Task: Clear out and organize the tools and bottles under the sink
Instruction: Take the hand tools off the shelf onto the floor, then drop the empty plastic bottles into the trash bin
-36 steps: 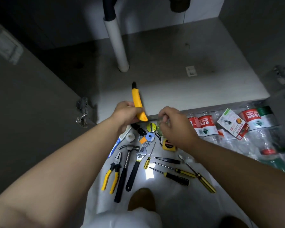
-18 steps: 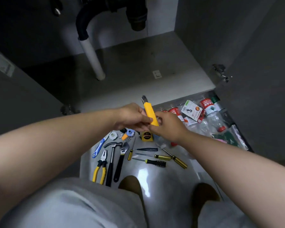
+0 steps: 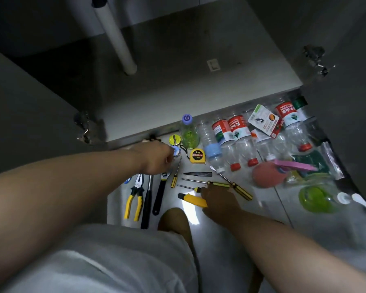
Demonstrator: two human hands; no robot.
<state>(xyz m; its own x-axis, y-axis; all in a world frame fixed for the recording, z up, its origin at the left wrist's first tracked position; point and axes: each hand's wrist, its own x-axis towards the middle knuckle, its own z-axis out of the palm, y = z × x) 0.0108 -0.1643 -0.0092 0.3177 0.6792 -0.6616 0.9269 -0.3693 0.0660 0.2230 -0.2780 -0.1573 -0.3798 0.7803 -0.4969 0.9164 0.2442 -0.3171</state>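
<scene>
On the pale floor in front of the open sink cabinet (image 3: 178, 85) my right hand (image 3: 219, 198) holds the rear end of a yellow utility knife (image 3: 193, 200), which lies low on the floor below the row of screwdrivers (image 3: 218, 184). My left hand (image 3: 156, 158) reaches over the small items by a blue-and-white piece (image 3: 176, 150); its fingers curl downward and what they touch is hidden. Yellow pliers (image 3: 135, 197), a hammer (image 3: 147, 199) and a wrench (image 3: 160, 191) lie side by side on the left. Plastic bottles (image 3: 230, 132) lie in a row to the right.
A white drain pipe (image 3: 118, 39) stands in the cabinet. Door hinges stick out on the left (image 3: 85, 125) and right (image 3: 317, 58). A yellow tape measure (image 3: 197, 156), a green bottle (image 3: 189, 132), a pink round thing (image 3: 266, 175) and bags lie about. My knees are below.
The knife went from my left hand to my right, then down to the floor below the screwdrivers. My left hand moved down to the small items near the cabinet edge.
</scene>
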